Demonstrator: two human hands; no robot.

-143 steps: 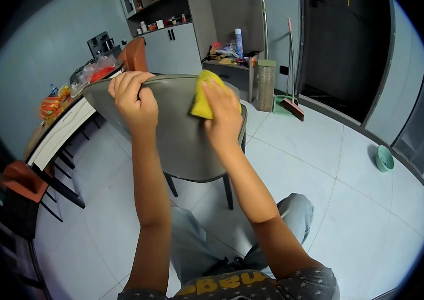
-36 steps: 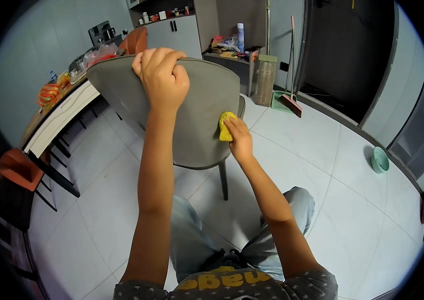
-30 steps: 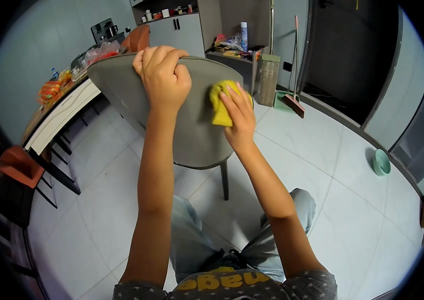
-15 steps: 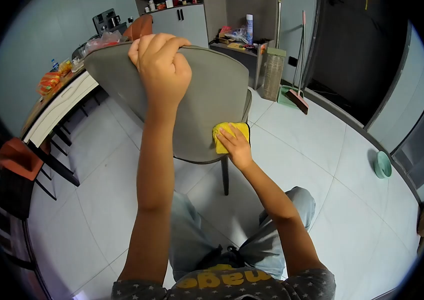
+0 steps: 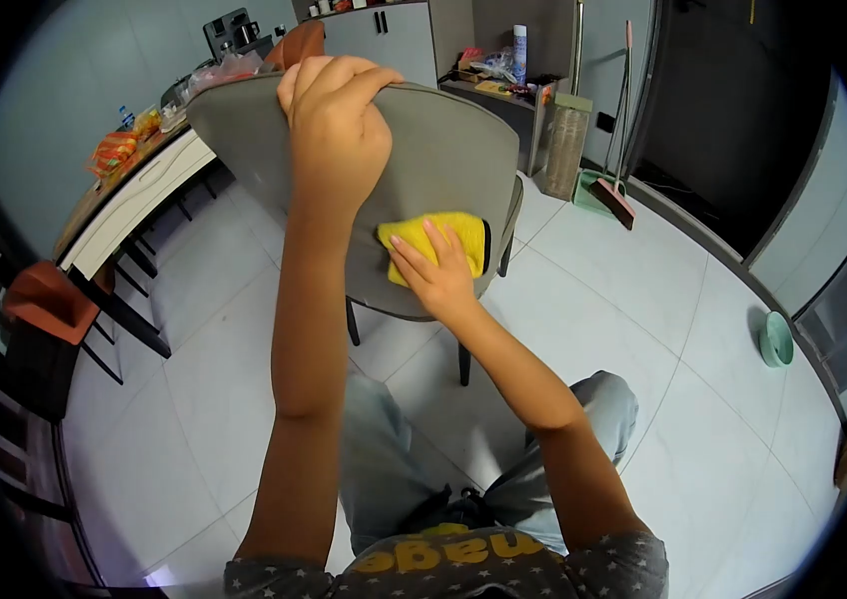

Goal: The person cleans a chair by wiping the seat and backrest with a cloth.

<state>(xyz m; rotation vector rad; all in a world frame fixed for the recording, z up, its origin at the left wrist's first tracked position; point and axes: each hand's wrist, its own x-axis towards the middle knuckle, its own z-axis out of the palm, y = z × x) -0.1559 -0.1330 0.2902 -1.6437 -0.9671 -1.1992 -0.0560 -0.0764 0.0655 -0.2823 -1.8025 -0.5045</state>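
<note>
A grey chair (image 5: pixel 443 150) stands in front of me with the outer face of its backrest toward me. My left hand (image 5: pixel 339 125) grips the top edge of the backrest, its fingers curled over the rim. Lower on the same backrest, my right hand (image 5: pixel 435 270) presses a yellow cloth (image 5: pixel 458 235) with a dark edge against the grey surface. The fingers of that hand are spread over the cloth, which lies fairly flat.
A long table (image 5: pixel 144 190) with bags stands at the left, near an orange chair (image 5: pixel 54 299). Behind are a cabinet (image 5: pixel 394 45) and a shelf holding a spray can (image 5: pixel 519 55). A broom (image 5: pixel 613 203) and dustpan are at the back right; a green bowl (image 5: pixel 775 339) sits farther right.
My right hand and the yellow cloth have moved across the lower backrest to the left and slightly up since half a second ago. My left hand still holds the top edge. The view has shifted slightly.
</note>
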